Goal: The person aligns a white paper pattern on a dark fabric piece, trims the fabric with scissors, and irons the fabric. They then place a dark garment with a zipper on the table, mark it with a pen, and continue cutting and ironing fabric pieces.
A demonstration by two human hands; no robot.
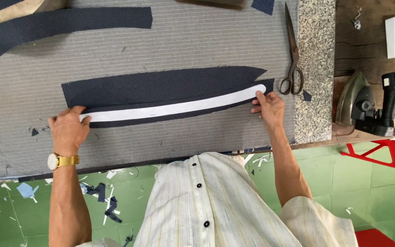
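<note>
left hand (68,129): pressed flat on white strip (174,108) end, pinning it.
right hand (268,107): other tip pinched, aligned along dark fabric piece (161,87).
scissors (292,55): laid aside on table (24,91).

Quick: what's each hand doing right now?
Left hand: fingers flat, pressing the white strip end.
Right hand: fingers pinching the strip's other end.
</note>
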